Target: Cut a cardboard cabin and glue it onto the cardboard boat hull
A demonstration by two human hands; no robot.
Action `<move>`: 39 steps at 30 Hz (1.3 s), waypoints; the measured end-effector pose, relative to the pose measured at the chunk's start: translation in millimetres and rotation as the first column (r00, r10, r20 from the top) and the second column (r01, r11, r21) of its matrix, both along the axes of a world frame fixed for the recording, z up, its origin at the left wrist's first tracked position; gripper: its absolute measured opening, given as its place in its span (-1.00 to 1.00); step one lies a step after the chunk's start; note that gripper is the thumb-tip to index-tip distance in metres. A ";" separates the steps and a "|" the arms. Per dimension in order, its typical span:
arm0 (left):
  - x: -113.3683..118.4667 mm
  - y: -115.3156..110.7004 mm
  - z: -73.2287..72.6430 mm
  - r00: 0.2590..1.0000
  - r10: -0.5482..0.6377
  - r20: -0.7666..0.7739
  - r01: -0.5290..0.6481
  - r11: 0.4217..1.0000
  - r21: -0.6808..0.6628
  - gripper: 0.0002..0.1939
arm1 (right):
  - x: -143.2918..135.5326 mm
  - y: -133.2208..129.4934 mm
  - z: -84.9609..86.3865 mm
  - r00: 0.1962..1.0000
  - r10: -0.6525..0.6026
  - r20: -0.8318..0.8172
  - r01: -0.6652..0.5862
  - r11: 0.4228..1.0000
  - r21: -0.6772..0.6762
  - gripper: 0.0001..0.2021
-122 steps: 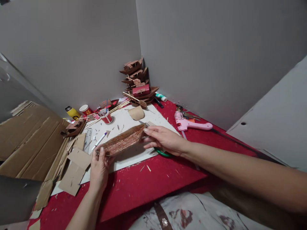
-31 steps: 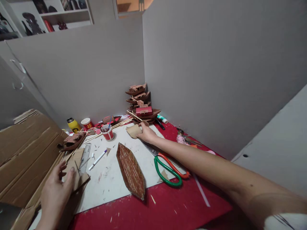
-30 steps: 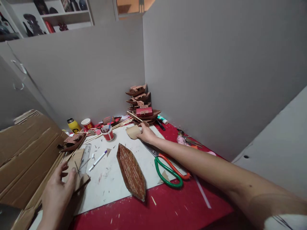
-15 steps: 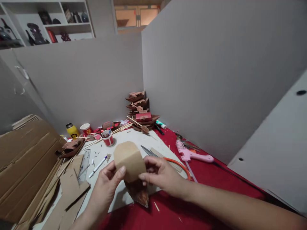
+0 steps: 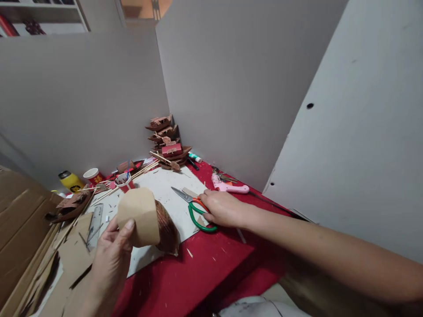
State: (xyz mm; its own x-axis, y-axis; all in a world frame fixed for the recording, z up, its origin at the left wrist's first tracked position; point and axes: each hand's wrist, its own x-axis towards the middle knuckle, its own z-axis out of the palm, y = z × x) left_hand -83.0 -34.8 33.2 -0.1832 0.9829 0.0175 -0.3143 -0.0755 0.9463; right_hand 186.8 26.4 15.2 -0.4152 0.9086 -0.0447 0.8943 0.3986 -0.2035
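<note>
My left hand [image 5: 114, 246] pinches the left edge of a curved tan card piece [image 5: 140, 215] between thumb and fingers. A dark brown boat-shaped piece [image 5: 167, 231] shows behind and to the right of the card, its pointed end toward the table's front edge. My right hand [image 5: 218, 207] has its fingers closed on the scissors [image 5: 202, 226], which have one orange and one green handle. The scissor blades point up and left over the white sheet [image 5: 158, 184].
Brown model boats [image 5: 170, 152] stand stacked in the back corner. A pink glue gun [image 5: 229, 188] lies beyond my right hand. Paper cups [image 5: 93, 176], a yellow bottle [image 5: 71, 182], a ruler [image 5: 95, 223] and cardboard [image 5: 24, 237] are at the left.
My right hand has left the tan card and taken hold of the scissors. The view has swung right, and my left hand keeps the card, now turned somewhat.
</note>
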 end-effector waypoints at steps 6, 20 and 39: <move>12.7 -12.1 6.8 0.999 -0.032 0.021 0.029 0.994 0.109 -0.48 | -5.3 4.2 -7.1 0.997 0.003 -0.080 -0.009 0.997 -0.076 -0.59; 25.7 2.5 8.1 0.997 -0.080 0.018 0.076 0.983 0.170 -0.61 | 20.6 -26.1 -19.2 0.144 -0.290 -0.946 -0.158 0.937 -0.311 -0.63; 14.6 -12.1 2.2 0.898 -0.439 -0.023 0.439 0.898 -0.024 -0.57 | -31.1 -34.8 6.3 0.008 -0.202 -0.979 -0.488 0.854 -0.180 -0.60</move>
State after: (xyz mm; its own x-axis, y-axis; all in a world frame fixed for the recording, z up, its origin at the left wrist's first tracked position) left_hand -68.3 -46.9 35.4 0.2674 0.9636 -0.0018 -0.2854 0.0810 0.9550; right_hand 155.7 -8.4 21.4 -0.4860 0.8382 0.2473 -0.3649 0.0625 -0.9289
